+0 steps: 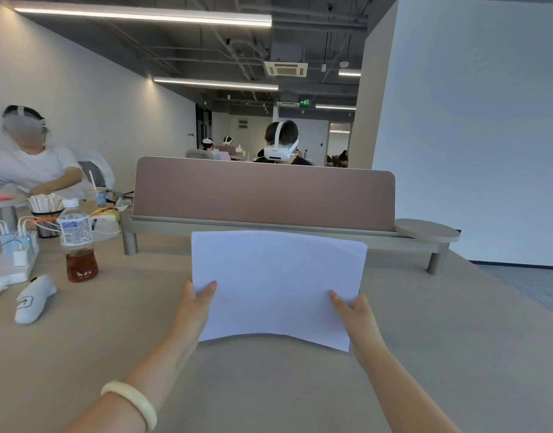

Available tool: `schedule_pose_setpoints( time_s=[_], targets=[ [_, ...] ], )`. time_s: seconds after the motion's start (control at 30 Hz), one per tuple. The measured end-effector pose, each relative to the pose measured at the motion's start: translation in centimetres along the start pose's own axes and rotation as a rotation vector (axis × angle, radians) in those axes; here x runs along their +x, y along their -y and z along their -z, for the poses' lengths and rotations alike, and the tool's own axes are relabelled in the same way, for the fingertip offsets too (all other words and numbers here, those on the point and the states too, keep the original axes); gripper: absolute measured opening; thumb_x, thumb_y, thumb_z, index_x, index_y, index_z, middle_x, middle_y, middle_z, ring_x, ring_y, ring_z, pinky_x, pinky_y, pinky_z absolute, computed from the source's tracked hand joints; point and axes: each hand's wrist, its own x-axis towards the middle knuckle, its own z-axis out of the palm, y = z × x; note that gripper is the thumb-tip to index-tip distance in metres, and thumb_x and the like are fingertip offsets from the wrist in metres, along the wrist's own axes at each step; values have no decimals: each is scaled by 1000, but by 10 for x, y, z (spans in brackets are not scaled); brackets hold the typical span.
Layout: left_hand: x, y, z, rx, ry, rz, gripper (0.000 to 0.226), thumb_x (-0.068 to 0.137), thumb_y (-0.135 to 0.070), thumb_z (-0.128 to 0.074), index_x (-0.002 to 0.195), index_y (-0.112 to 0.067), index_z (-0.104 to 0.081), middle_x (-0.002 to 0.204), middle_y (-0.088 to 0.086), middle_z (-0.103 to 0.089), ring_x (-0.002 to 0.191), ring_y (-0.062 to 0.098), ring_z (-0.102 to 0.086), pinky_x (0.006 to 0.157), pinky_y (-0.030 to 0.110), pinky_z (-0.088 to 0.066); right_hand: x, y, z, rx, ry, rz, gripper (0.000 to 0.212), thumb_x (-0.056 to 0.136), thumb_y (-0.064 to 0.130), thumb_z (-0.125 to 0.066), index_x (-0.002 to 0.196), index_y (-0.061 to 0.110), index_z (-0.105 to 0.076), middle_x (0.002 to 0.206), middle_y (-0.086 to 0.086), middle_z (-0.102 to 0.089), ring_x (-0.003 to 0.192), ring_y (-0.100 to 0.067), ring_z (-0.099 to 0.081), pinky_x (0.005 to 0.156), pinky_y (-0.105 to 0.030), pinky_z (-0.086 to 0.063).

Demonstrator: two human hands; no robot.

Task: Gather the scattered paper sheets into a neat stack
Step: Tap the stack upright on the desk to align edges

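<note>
A stack of white paper sheets (pixel 276 285) is held up above the beige table (pixel 269 385), tilted toward me and slightly bowed. My left hand (pixel 195 300) grips its left edge, thumb on the front face. My right hand (pixel 351 309) grips its right edge the same way. At the top right corner the sheet edges are a little fanned. No loose sheets show on the table around the stack.
A brown divider panel (pixel 264 195) on a low shelf stands behind the paper. At the left are a tea bottle (pixel 76 240), a white controller (pixel 34 298), a power strip with chargers (pixel 14 254) and a cup of sticks (pixel 47 214). A person sits far left.
</note>
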Motion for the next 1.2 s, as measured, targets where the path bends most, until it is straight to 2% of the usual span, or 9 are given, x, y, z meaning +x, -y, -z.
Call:
schedule_pose_setpoints(
  time_s=[0.23,0.4,0.5,0.6,0.73,0.83,0.9,1.1,1.2],
  targets=[
    [-2,15,6,27,25,39,21,96,-21,-51,116,-16,-49,121,2,-59,114,22,-56,98,41,-45,3,2,-1,-93,-55,-33,9,94,15,-56,102,14,-58,101,-1,-67,92,-19,-64,76,-31,-50],
    [1,7,15,20,212,81,40,84,-24,-65,120,-10,-56,121,8,-65,113,26,-60,99,43,-46,27,82,12,-369,27,98,22,92,13,-57,113,7,-54,117,-12,-63,103,-27,-60,89,-37,-46],
    [6,-9,12,56,27,57,74,76,-21,-77,136,-6,-37,135,11,-50,129,29,-46,99,37,-39,35,152,12,-621,125,249,29,92,13,-57,120,5,-54,121,-10,-59,113,-28,-56,93,-37,-44],
    [9,-37,8,245,-154,-77,108,70,-29,-82,151,-21,-12,157,1,-16,145,20,-18,115,41,-24,35,204,-4,-943,212,379,34,94,14,-55,126,4,-50,129,-10,-53,121,-28,-49,94,-32,-40],
    [8,-62,-12,207,55,-200,93,73,-24,-80,148,-23,-26,152,-1,-31,140,17,-33,110,38,-35,30,226,-38,-1308,324,485,36,94,18,-55,128,8,-47,136,-8,-48,126,-27,-43,104,-41,-37],
    [6,-61,-22,73,236,-170,48,80,-10,-72,125,-10,-54,126,8,-62,94,4,-69,70,16,-55,29,223,-57,-1425,365,503,36,95,17,-54,129,10,-46,136,-6,-47,127,-26,-42,104,-41,-36],
    [3,-55,-24,68,242,-171,34,86,-10,-66,119,-7,-59,116,9,-68,87,9,-71,63,13,-55,29,222,-61,-1421,353,523,36,94,18,-55,128,11,-47,134,-6,-49,125,-25,-43,101,-41,-38],
    [-1,-54,-26,35,262,-181,32,90,-12,-60,122,-10,-57,112,1,-68,94,11,-67,67,15,-54,45,219,-26,-1208,175,433,31,79,38,-72,100,22,-55,104,5,-52,98,-17,-49,91,-38,-47],
    [0,-54,-26,18,294,-185,27,91,-11,-59,118,-15,-58,107,-6,-69,85,1,-70,66,13,-54,56,200,5,-796,76,341,39,75,35,-77,105,18,-59,110,5,-57,103,-14,-53,90,-31,-46]
  ],
)
